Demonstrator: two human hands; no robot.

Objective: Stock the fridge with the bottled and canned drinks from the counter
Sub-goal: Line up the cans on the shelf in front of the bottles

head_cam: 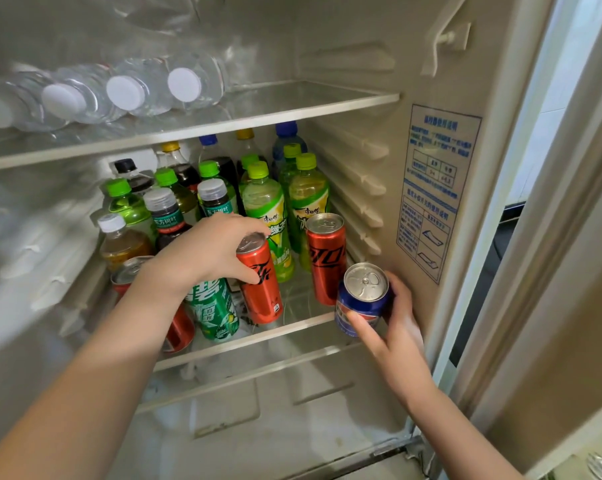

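Observation:
My left hand (pixel 206 251) grips the top of a tall red cola can (pixel 263 296) standing at the front of the fridge's middle glass shelf (pixel 303 322). My right hand (pixel 393 327) holds a blue cola can (pixel 360 299) upright just in front of that shelf's right end, close to the fridge's right wall. A second tall red can (pixel 327 258) stands behind it on the shelf. A green soda can (pixel 213 310) and another red can (pixel 180 330) stand under my left wrist. Several green-capped tea bottles (pixel 268 209) and dark drink bottles fill the shelf's back.
Clear water bottles (pixel 126 93) lie on their sides on the upper shelf. A blue-printed label (pixel 434 192) is stuck on the right inner wall. A clear drawer (pixel 244 403) sits below the middle shelf. The fridge door frame (pixel 521 237) stands at the right.

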